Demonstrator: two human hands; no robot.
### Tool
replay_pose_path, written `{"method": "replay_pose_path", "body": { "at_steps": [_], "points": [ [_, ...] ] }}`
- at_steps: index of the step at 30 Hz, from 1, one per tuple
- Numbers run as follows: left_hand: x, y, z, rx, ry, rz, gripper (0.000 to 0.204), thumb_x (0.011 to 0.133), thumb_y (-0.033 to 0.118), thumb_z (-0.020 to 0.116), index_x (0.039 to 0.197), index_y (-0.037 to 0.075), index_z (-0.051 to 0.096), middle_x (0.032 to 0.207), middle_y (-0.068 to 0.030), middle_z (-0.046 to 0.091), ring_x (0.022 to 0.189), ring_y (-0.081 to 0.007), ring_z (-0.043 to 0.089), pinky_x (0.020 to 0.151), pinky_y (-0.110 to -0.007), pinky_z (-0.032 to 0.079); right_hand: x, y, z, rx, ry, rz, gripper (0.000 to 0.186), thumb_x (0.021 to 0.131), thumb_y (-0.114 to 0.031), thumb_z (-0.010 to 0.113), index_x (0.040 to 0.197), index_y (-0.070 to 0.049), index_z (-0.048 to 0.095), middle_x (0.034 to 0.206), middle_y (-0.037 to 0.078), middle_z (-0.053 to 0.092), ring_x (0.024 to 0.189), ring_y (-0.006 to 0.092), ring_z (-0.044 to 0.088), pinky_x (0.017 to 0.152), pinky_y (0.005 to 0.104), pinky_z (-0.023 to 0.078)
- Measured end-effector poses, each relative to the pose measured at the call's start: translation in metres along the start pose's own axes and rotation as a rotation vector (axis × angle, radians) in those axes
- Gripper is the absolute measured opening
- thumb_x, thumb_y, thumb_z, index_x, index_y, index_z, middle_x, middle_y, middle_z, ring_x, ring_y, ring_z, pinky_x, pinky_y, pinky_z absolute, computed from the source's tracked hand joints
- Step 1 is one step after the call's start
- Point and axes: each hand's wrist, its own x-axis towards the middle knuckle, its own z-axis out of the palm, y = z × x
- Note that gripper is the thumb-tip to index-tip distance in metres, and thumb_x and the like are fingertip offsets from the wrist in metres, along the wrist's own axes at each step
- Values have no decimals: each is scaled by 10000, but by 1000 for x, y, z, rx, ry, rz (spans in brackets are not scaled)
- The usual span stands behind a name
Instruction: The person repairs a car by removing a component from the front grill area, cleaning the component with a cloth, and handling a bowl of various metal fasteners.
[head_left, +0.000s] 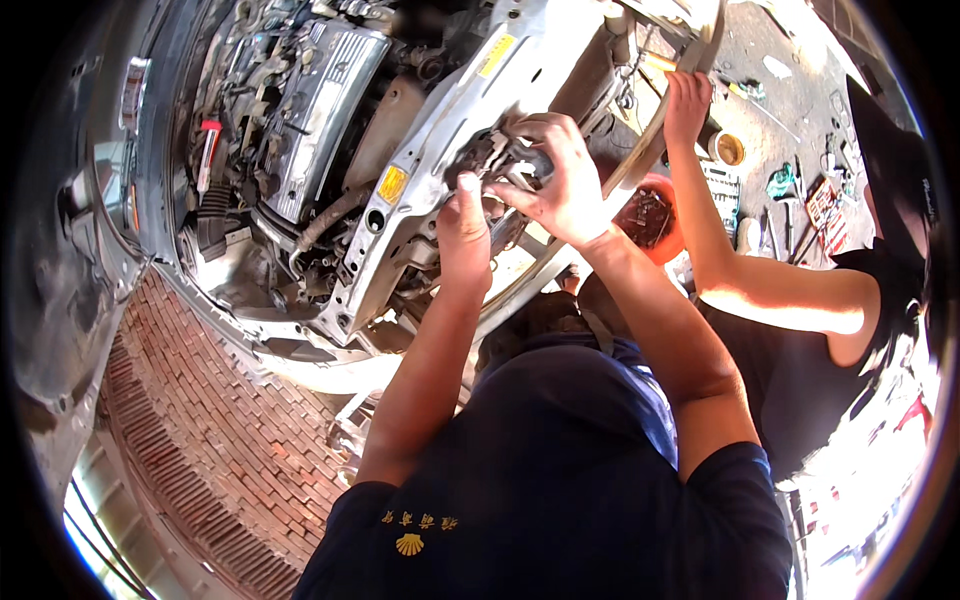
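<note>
A dark metal hood latch (482,152) sits at the silver front crossmember (415,155) of a car with its hood up. Around its right side curls my right hand (565,185), thumb below and fingers above, closed on it. From the near side my left hand (464,238) holds the latch's lower edge with its thumb raised; the other fingers are mostly hidden behind the thumb and palm. Blur and shadow hide the finer parts between my hands.
At left lies the engine bay with a silver engine cover (325,110). A co-worker's hand (688,100) rests on the curved bumper bar (655,140) at right. Beyond it stand a red bucket (675,225) of small parts, an open socket set (722,190) and scattered tools. Brick paving (220,380) shows lower left.
</note>
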Motion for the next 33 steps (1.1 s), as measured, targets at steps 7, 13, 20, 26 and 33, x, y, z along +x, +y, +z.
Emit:
{"method": "replay_pose_path", "body": {
  "at_steps": [7, 13, 20, 26, 33],
  "points": [
    [-6, 4, -1, -150, 94, -81, 428, 1042, 436, 724, 1004, 11, 693, 882, 16, 635, 809, -63, 505, 716, -265, 438, -8, -24, 18, -330, 46, -81, 679, 647, -248, 945, 1262, -99, 699, 1185, 107, 667, 1044, 329, 660, 878, 416, 590],
    [-52, -6, -42, 258, 51, 184, 630, 916, 367, 851, 1356, -37, 652, 799, -40, 653, 790, -134, 637, 749, -289, 501, -9, -20, 22, -370, 39, -56, 667, 667, -414, 964, 1217, -115, 732, 1133, 113, 671, 1065, 342, 662, 907, 441, 584],
    [11, 60, -87, 1094, 49, 887, 1014, 749, 370, 924, 1586, 39, 458, 1476, -274, 522, 1366, -453, 502, 1133, -555, 426, -10, -28, 22, -346, 54, -9, 672, 660, -349, 982, 1221, -68, 742, 1176, 129, 681, 1095, 344, 673, 947, 438, 574],
    [46, 54, -86, 1163, -224, 806, 943, 779, 230, 913, 1592, 40, 475, 1547, -239, 532, 1420, -416, 515, 1186, -487, 426, -18, -30, 18, -117, 161, 74, 761, 761, -221, 946, 1388, -24, 563, 1301, 193, 608, 1116, 340, 679, 951, 432, 582],
    [45, 53, -84, 1136, -279, 844, 925, 755, 88, 883, 1581, -11, 478, 1575, -253, 512, 1446, -400, 510, 1204, -449, 424, -30, -7, 2, 375, -44, 538, 440, 1025, -414, 693, 1115, 10, 768, 621, 144, 614, 621, 182, 664, 620, 388, 508]
  ]
}}
